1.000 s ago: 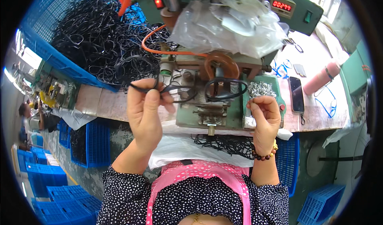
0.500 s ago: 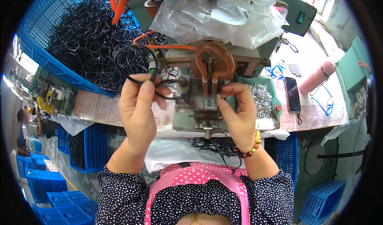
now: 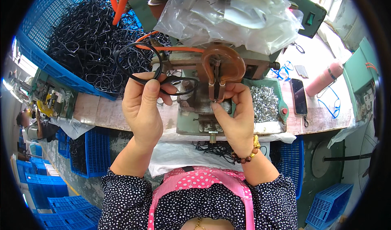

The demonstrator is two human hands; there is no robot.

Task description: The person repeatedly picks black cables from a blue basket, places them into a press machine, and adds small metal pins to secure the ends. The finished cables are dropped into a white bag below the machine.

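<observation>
Glasses frame (image 3: 159,63), black, one: pinched between thumb and fingers of the left hand (image 3: 142,107), raised over the bench just left of the machine; two rims show, the gripped part is hidden. Right hand (image 3: 236,118), one: thumb and forefinger drawn close together at the tips of the copper loop (image 3: 235,65); whether they pinch a small piece cannot be told. Machine, green, one: upper part covered by a plastic bag (image 3: 228,20), top cut off by the upper edge. Room: right hand sits tight between loop tips and green tray (image 3: 282,97); a bench strip runs between tray and phone (image 3: 299,96). Silver bits (image 3: 264,104): too many to count. Blue crate (image 3: 67,73), one beside the machine, partly cut off, heaped with black frames (image 3: 89,42), tangled, uncountable. Phone, one. Pink bottle (image 3: 324,81), one. Blue frames (image 3: 335,107): at least two.
</observation>
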